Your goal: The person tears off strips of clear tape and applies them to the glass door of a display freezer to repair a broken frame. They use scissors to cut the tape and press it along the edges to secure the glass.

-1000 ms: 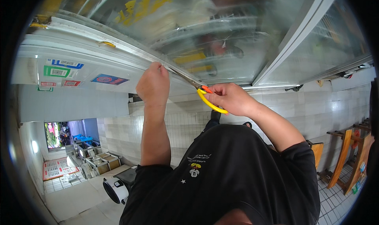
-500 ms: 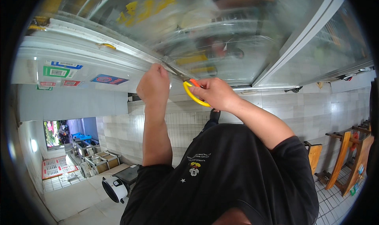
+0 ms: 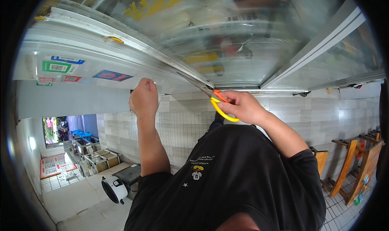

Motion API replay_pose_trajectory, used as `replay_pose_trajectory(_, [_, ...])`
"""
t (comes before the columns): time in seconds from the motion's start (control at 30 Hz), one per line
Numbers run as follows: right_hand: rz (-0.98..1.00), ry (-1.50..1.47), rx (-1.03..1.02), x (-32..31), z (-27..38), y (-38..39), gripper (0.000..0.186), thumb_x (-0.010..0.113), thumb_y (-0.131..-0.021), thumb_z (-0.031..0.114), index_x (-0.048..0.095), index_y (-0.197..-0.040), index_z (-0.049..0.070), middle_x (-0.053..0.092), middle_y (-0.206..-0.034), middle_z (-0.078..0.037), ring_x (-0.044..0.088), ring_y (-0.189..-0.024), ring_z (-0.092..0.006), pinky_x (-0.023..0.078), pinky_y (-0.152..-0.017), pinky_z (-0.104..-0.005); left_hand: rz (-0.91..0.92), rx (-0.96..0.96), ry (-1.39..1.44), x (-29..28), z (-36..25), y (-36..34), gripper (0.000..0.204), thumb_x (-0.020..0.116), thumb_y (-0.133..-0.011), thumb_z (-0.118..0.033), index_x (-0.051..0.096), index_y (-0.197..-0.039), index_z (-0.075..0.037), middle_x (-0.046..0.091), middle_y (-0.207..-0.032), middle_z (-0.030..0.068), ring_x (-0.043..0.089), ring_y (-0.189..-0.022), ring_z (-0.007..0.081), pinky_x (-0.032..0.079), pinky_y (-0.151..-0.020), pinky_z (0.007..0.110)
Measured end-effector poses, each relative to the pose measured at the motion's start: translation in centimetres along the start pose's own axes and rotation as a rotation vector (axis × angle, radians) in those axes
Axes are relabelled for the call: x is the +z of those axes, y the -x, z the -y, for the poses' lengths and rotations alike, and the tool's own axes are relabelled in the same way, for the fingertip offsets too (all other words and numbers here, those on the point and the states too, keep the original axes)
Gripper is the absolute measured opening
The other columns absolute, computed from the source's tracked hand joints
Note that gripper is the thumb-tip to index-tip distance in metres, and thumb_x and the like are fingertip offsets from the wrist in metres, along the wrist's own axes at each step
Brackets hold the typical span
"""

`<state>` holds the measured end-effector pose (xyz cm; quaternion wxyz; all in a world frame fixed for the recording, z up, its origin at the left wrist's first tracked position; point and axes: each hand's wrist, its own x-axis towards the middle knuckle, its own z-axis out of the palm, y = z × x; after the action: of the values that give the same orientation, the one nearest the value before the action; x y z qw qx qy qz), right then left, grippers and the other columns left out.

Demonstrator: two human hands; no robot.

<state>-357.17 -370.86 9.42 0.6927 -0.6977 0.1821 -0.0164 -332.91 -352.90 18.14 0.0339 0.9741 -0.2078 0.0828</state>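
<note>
In my right hand (image 3: 245,108) is a pair of scissors (image 3: 222,110) with a yellow and orange handle. Its metal blades point up and left, close to the white frame edge (image 3: 162,64) of the glass. Left of the scissors, my left hand (image 3: 144,100) is closed in a pinch, apart from the blades. A faint see-through edge shows beside its fingers, but what they hold, if anything, I cannot make out. Several colourful stickers, among them a blue one (image 3: 113,75), are on the white panel left of this hand.
The large glass pane (image 3: 251,75) slopes across the top, with yellow markings on it. Wooden stools (image 3: 344,168) stand at the lower right. A white and black rice cooker (image 3: 115,189) is at the lower left. Pale tiles cover the floor (image 3: 283,107).
My hands have moved apart: the left went left and down, the right went right and down with the scissors. The blades are now farther from my left fingers.
</note>
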Motion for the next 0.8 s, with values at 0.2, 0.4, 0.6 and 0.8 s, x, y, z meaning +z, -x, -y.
replay_pose_trajectory(0.2, [-0.363, 0.192, 0.336, -1.7, -10.5, 6.0, 0.045, 0.069, -0.092, 0.042, 0.067, -0.127, 0.013, 0.073, -0.085, -0.008, 0.069, -0.076, -0.0205, 0.053, -0.073, -0.0343, 0.145, 0.061, 0.006, 5.6, 5.3, 2.5, 0.027, 0.055, -0.095, -0.036, 0.071, -0.099, -0.015, 0.073, -0.087, 0.0137, 0.069, -0.085, 0.0384, 0.053, -0.073, 0.047])
replay_pose_trajectory(0.4, [-1.162, 0.278, 0.818, 4.2, -22.3, 17.4, 0.056, 0.063, -0.093, 0.054, 0.056, -0.127, 0.009, 0.073, -0.096, -0.017, 0.07, -0.09, -0.0363, 0.053, -0.077, -0.0468, 0.514, 0.388, -0.054, 16.8, 5.8, 3.4, 0.03, 0.056, -0.091, -0.038, 0.074, -0.104, -0.016, 0.073, -0.101, 0.0147, 0.069, -0.095, 0.0377, 0.054, -0.08, 0.048])
replay_pose_trajectory(0.6, [-1.873, -0.244, 1.24, 16.4, -30.5, 26.2, 0.049, 0.061, -0.096, 0.043, 0.054, -0.124, 0.003, 0.069, -0.108, -0.023, 0.065, -0.105, -0.0412, 0.05, -0.089, -0.0465, 0.962, 0.694, 0.004, 23.4, 1.6, 0.6, 0.033, 0.06, -0.091, -0.039, 0.073, -0.103, -0.01, 0.074, -0.102, 0.0138, 0.069, -0.098, 0.036, 0.053, -0.082, 0.044])
replay_pose_trajectory(0.8, [-2.079, -0.534, 1.448, 26.5, -38.6, 32.0, 0.04, 0.056, -0.094, 0.031, 0.06, -0.124, 0.006, 0.07, -0.103, -0.015, 0.067, -0.094, -0.0308, 0.054, -0.081, -0.0427, 0.896, 0.949, -0.211, 23.9, -3.1, 1.9, 0.033, 0.058, -0.092, -0.042, 0.074, -0.106, -0.017, 0.073, -0.105, 0.0132, 0.069, -0.099, 0.0365, 0.054, -0.08, 0.047])
